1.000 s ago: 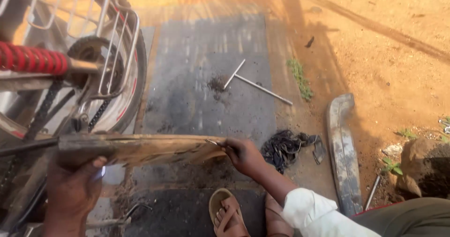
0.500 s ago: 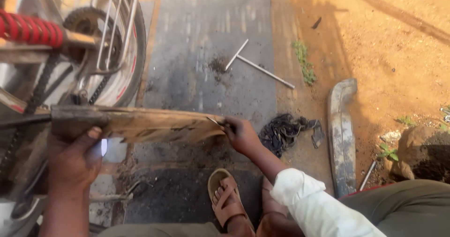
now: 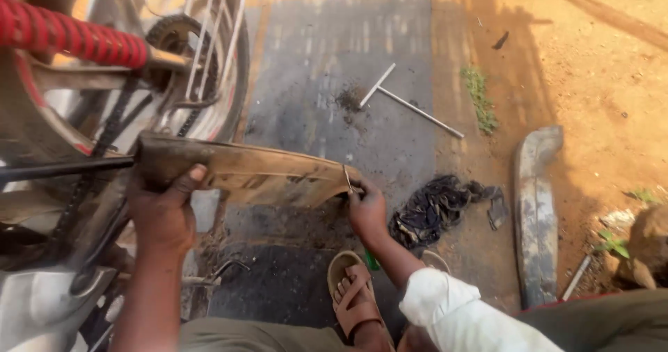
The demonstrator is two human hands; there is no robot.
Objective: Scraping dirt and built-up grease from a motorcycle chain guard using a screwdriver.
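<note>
A long, dirt-caked chain cover (image 3: pixel 243 174), brownish and gently curved, lies nearly level across the lower middle of the view, its long axis running left to right beside the rear wheel (image 3: pixel 209 81) of a motorcycle. The person holds it at both ends. The left hand (image 3: pixel 163 213) has its fingers wrapped and clamped around the cover's left end, thumb on top, close to the drive chain (image 3: pixel 104 150) and the dark swing arm. The right hand (image 3: pixel 367 209) is at the narrow right tip, its fingers closed on that end, where a thin metal piece sticks up; what exactly they pinch cannot be told. Each hand has its own end, so neither is nearer to the cover. Above the left end sits a red coil spring (image 3: pixel 69 35) and a chrome carrier rack (image 3: pixel 202 25). Below the cover a sandalled foot (image 3: pixel 355 293) rests on the dark, oily pavement. Just right of the right hand lies a black greasy rag (image 3: pixel 435 209). Farther off on the pavement a T-shaped wrench (image 3: pixel 407 101) lies near a small heap of grime, and a second long grey cover (image 3: pixel 536 213) rests on the orange dirt.
</note>
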